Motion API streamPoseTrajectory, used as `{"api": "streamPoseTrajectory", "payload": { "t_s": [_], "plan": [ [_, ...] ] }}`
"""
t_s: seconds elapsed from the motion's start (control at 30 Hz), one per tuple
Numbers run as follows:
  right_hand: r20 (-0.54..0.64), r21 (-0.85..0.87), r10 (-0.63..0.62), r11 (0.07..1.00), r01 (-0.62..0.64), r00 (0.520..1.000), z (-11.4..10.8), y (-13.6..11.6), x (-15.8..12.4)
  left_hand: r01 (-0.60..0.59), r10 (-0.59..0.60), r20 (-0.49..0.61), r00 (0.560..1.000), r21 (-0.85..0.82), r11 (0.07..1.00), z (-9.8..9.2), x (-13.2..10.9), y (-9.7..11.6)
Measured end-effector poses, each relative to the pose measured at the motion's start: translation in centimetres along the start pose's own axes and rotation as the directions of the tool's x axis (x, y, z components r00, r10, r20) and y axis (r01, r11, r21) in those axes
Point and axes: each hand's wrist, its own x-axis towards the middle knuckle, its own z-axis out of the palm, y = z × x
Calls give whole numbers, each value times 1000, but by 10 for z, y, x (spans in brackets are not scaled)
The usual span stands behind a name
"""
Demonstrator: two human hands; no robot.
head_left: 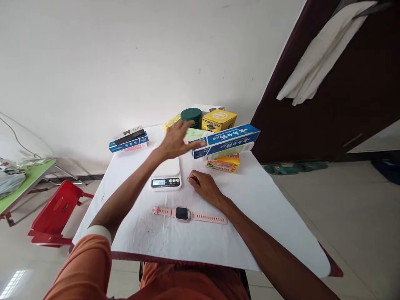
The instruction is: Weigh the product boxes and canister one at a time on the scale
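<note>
My left hand (pixel 178 141) is raised with its fingers spread, its thumb over the near end of a long blue box (pixel 233 137); whether they touch I cannot tell. Beneath my left hand is a white kitchen scale (pixel 165 183) with a lit display. My right hand (pixel 203 186) rests on the table right of the scale, its fingers curled; anything inside them is hidden. A smartwatch (pixel 182 213) with a pink strap lies stretched out in front of the scale. The blue box lies on other boxes, above an orange and yellow box (pixel 223 163).
Behind stand a dark green round container (pixel 191 114) and a yellow box (pixel 219 118). Blue and black boxes (pixel 129 139) lie at the table's back left. A red chair (pixel 56 212) and a green table (pixel 25 183) are on the left. A cloth (pixel 321 50) hangs at right.
</note>
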Motion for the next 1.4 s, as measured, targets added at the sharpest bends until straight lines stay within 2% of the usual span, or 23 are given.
{"api": "streamPoseTrajectory", "payload": {
  "t_s": [0.07,0.17,0.33,0.5,0.57,0.63,0.77,0.87,0.97,1.07,1.17,1.27,1.4],
  "plan": [
    [12,-4,4,1000,-4,1000,-1,0,0,-23,20,90,996,34,999,18,14,34],
    [17,-16,14,1000,-14,1000,-1,0,1,17,-35,170,985,109,994,42,32,61],
    [22,-7,6,1000,-6,1000,0,1,3,107,-134,155,979,169,980,63,50,68],
    [34,-11,3,1000,-2,999,-1,1,2,138,-160,167,973,133,981,64,52,64],
    [27,-11,-2,1000,2,1000,-2,1,1,133,-144,120,982,89,987,56,47,59],
    [26,-3,-5,1000,6,1000,-2,1,1,119,-121,44,992,42,992,40,37,48],
    [27,8,-7,1000,7,1000,-2,1,1,78,-75,-75,994,38,996,-13,3,13],
    [3,9,-9,1000,9,1000,-1,2,1,139,-133,-77,988,72,988,-50,-32,-21],
    [-12,16,-20,1000,21,1000,0,2,0,257,-253,-45,966,113,960,-67,-69,-50],
    [-12,15,-32,999,32,999,0,2,0,341,-350,43,936,141,929,-66,-99,-70],
    [-16,8,-33,999,34,999,0,3,0,336,-355,168,920,130,933,-54,-114,-79],
    [-22,3,-37,999,37,999,1,5,0,310,-324,259,910,91,946,-37,-116,-79],
    [-24,8,-36,999,36,999,2,8,0,301,-313,303,900,85,950,-15,-110,-74]
  ]
}}
